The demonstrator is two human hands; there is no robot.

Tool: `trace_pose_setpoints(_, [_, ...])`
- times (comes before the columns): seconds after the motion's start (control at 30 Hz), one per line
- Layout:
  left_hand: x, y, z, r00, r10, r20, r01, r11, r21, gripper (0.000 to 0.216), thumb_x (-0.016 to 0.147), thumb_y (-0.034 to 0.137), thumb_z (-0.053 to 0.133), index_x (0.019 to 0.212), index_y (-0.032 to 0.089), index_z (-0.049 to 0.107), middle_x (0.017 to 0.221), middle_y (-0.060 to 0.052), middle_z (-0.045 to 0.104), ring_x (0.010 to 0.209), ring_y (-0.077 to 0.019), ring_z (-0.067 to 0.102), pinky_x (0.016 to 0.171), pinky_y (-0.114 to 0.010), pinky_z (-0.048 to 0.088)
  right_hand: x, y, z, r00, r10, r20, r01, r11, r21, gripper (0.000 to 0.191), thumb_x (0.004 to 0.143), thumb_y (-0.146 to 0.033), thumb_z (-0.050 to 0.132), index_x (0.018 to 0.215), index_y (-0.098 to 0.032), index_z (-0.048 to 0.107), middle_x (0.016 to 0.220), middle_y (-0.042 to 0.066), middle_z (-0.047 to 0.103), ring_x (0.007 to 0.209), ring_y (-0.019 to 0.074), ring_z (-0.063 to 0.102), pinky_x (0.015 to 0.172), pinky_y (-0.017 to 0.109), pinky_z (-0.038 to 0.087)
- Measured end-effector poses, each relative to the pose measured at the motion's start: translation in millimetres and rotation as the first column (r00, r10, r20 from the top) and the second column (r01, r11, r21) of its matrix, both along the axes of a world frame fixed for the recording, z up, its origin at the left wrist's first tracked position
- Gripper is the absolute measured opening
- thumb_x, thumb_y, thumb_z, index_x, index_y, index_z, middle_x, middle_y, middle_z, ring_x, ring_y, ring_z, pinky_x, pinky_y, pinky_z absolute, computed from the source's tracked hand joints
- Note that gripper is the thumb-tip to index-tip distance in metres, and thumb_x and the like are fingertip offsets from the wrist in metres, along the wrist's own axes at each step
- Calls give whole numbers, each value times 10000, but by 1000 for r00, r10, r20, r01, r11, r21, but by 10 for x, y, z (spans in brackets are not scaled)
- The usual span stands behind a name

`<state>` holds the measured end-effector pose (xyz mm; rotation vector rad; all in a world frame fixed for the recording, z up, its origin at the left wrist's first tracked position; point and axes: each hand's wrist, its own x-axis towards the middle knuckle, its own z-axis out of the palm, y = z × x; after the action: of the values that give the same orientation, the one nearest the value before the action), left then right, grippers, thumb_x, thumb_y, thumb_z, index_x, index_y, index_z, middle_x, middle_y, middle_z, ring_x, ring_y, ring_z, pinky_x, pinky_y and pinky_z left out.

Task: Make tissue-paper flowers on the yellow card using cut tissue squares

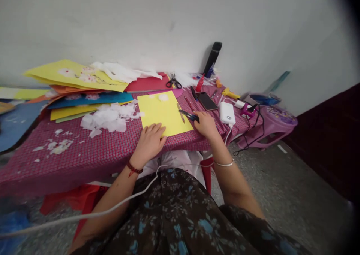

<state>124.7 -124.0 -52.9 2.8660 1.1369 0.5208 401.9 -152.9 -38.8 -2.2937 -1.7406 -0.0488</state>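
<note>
A yellow sheet of paper (163, 112) lies on the pink checked tablecloth (92, 150) in front of me. My left hand (150, 140) rests flat on the sheet's near left corner, fingers stretched out. My right hand (206, 123) is closed around a small blue-handled tool (189, 115), seemingly a cutter or scissors, whose tip sits at the sheet's right edge. Two small white paper bits (163, 96) lie near the sheet's far edge.
White paper scraps (108, 118) lie left of the sheet. Coloured sheets (78, 86) are stacked at the back left. Black scissors (173, 82), a phone (207, 101), a white power bank (227, 113), pens and a black bottle (212, 57) sit at the right. A purple stool (270, 122) stands beside the table.
</note>
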Motion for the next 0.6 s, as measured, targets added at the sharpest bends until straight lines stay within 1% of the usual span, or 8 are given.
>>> trace_pose_setpoints(0.1, [-7,-8,0,1000,-6,11,6,1000,9,412,997,310,420,1331,167,614,1471,-125,573,1355,-312,503,1137,-502,386,36,11,35,999,-41,31,41,999,-24,440,919,-203,489,1334,-180,633,1252,185,663,1163,347,612,993,457,465])
trace_pose_setpoints(0.17, [-11,-8,-6,1000,-8,15,8,1000,14,411,997,307,416,1327,166,617,1460,-126,582,1341,-312,516,1125,-498,397,20,66,99,994,-97,51,98,995,-8,423,918,-210,489,1303,-139,648,1240,227,649,1160,384,603,979,496,464])
trace_pose_setpoints(0.27, [-11,-4,-17,1000,-10,21,9,1000,22,412,1000,310,412,1325,162,617,1458,-126,584,1334,-312,519,1119,-493,401,-116,261,197,985,-137,102,134,990,31,407,940,-247,463,1286,-123,639,1308,248,601,1215,411,561,981,521,457])
trace_pose_setpoints(0.3, [-11,-5,-18,1000,-9,24,9,1000,22,411,1001,313,412,1324,162,617,1460,-126,583,1334,-312,518,1120,-493,399,-184,354,221,990,-88,110,87,996,16,411,952,-271,457,1301,-135,625,1328,234,598,1214,390,569,984,494,463])
trace_pose_setpoints(0.33, [-10,-7,-16,1000,-7,28,6,1000,20,410,1002,316,413,1323,163,617,1461,-125,581,1335,-311,517,1122,-492,396,-252,456,239,995,-17,97,21,999,-48,428,953,-296,476,1331,-139,599,1346,224,598,1208,366,584,985,458,472])
trace_pose_setpoints(0.4, [-11,-18,-4,1000,-4,31,4,1000,13,405,1004,322,415,1320,168,617,1459,-122,583,1335,-305,516,1126,-486,390,-355,663,264,996,80,50,-72,987,-144,475,878,-296,607,1334,-161,599,1303,180,654,1114,308,651,935,371,504])
trace_pose_setpoints(0.5, [-11,-35,13,999,-7,34,7,1000,0,395,1005,324,419,1314,172,612,1453,-116,586,1334,-295,514,1126,-474,385,-359,907,277,995,100,0,-97,964,-248,526,722,-159,718,1242,-114,658,1159,177,733,1031,318,691,848,342,524])
trace_pose_setpoints(0.6, [-11,-38,12,999,-8,35,9,1000,-11,389,1003,324,428,1311,167,608,1459,-119,579,1338,-298,506,1127,-480,378,-242,1028,247,996,76,-38,-84,954,-288,505,699,-99,686,1204,-113,683,1105,156,755,1007,300,701,803,323,520])
